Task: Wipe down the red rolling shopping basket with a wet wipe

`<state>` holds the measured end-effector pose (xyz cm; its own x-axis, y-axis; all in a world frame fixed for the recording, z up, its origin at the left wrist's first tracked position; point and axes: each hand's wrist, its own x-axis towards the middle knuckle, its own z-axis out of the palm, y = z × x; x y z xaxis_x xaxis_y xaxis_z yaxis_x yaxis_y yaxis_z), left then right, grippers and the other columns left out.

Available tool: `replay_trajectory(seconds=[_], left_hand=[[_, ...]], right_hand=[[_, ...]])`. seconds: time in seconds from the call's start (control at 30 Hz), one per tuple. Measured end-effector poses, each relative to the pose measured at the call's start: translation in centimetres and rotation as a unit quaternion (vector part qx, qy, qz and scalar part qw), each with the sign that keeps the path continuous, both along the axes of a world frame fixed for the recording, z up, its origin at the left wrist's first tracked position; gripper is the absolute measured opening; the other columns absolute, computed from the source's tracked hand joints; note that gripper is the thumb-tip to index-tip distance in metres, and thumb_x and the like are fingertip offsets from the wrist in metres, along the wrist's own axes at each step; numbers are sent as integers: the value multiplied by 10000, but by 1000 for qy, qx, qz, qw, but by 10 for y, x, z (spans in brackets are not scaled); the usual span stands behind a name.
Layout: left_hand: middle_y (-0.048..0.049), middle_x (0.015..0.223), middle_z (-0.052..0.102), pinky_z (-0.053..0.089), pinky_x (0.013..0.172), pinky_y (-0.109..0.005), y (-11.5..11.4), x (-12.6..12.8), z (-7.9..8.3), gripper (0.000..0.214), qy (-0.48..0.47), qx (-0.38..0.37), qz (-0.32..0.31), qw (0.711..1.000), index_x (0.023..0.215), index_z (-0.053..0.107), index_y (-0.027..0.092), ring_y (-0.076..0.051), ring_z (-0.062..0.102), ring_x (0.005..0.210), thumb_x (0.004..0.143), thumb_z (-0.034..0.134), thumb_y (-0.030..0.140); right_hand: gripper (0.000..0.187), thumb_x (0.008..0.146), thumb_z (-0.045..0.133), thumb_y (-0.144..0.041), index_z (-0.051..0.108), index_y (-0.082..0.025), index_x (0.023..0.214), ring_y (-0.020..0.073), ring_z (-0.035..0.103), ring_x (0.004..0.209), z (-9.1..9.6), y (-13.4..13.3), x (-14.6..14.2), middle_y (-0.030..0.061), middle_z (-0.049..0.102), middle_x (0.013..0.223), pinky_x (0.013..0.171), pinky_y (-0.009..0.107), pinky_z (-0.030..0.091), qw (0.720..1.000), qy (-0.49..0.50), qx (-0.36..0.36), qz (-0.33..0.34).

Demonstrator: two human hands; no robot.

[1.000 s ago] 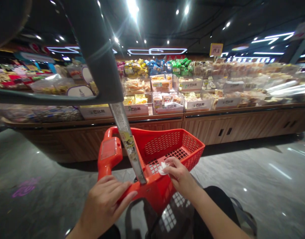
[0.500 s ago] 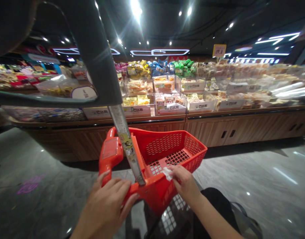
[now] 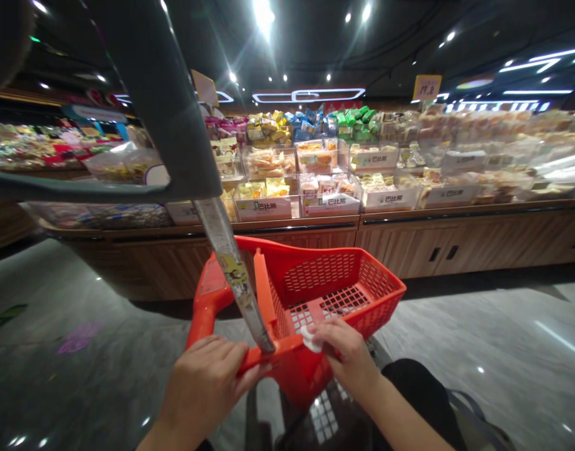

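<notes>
A red plastic shopping basket [image 3: 362,275] on a trolley stands right in front of me, with nothing visible inside it. My left hand [image 3: 207,382] is wrapped round the near rim of the basket beside its red handle [image 3: 207,300]. My right hand [image 3: 346,351] pinches a small white tissue [image 3: 309,339] and presses it on the basket's near rim. A grey metal pole [image 3: 235,282] with a worn sticker rises from the rim between my two hands to a dark grey bar overhead.
A long wooden display counter [image 3: 456,244] with clear bins of packaged snacks [image 3: 329,188] runs across the aisle ahead. A yellow price sign [image 3: 426,88] hangs above it. Glossy grey floor [image 3: 503,338] lies on both sides. My dark trousers [image 3: 409,388] show below.
The basket has swung a little to the right and the view has shifted with it. My right hand with the tissue has slid slightly along the near rim. My left hand keeps its grip.
</notes>
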<state>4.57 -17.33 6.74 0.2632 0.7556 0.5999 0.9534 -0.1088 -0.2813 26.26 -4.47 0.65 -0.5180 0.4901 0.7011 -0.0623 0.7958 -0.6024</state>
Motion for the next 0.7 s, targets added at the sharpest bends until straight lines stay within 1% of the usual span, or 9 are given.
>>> replay_trajectory(seconds=[0.07,0.17,0.3,0.37,0.4,0.47,0.53,0.63,0.7], left_hand=[[31,550,590,420,609,-305,2,-3,0,246,1,-5,-2,1000,629,563,219,-169,583,554,784,610,404],[30,544,582,416,615,-298,4,-7,1,273,2,-3,-16,1000,628,565,213,-159,576,551,792,601,429],[28,549,589,414,618,-286,7,-13,0,300,-6,-5,-33,999,641,578,211,-147,575,554,793,594,469],[26,574,609,419,635,-285,9,-17,0,277,-13,-15,-32,999,673,596,213,-146,583,573,789,601,464],[25,585,618,423,646,-287,9,-18,0,265,-15,-20,-32,999,686,603,213,-147,587,581,787,605,458],[27,604,633,439,697,-302,9,-19,2,241,-20,-34,-34,999,707,614,217,-148,596,594,780,613,447],[30,667,664,437,808,-346,9,-16,7,198,-27,-58,-18,998,756,629,234,-157,621,645,764,629,432],[26,877,705,369,943,-428,8,-5,14,175,-35,-87,33,995,892,638,285,-196,650,838,751,641,389],[15,905,708,374,932,-433,9,1,16,205,-44,-95,54,993,912,637,287,-209,651,865,739,648,396]], right_hand=[[301,769,478,22,627,-223,862,188,617,902,3,-5,-8,38,706,986,796,327,498,1000,10,-11,24],[323,738,470,42,629,-217,847,180,625,878,5,-4,-13,34,709,965,783,318,499,999,8,-25,42],[413,636,446,74,650,-212,852,179,618,851,15,16,-10,27,701,898,765,309,498,999,-33,-24,16],[446,641,445,66,658,-213,918,174,620,868,25,25,-15,30,692,926,762,297,501,999,-30,-28,13],[458,657,448,60,656,-211,963,170,621,890,31,30,-20,33,686,953,775,292,501,999,-23,-24,24],[455,707,459,44,649,-205,1036,160,618,934,41,38,-38,42,666,1012,808,279,497,997,-18,4,72],[391,771,471,9,661,-196,1044,148,615,937,45,46,-60,55,633,1057,809,254,494,989,-50,61,128],[266,818,522,-66,698,-202,965,131,616,841,41,61,-87,39,626,980,745,212,490,964,-123,149,181],[237,813,555,-88,708,-221,935,133,605,799,37,68,-97,21,631,919,730,216,481,957,-145,171,182]])
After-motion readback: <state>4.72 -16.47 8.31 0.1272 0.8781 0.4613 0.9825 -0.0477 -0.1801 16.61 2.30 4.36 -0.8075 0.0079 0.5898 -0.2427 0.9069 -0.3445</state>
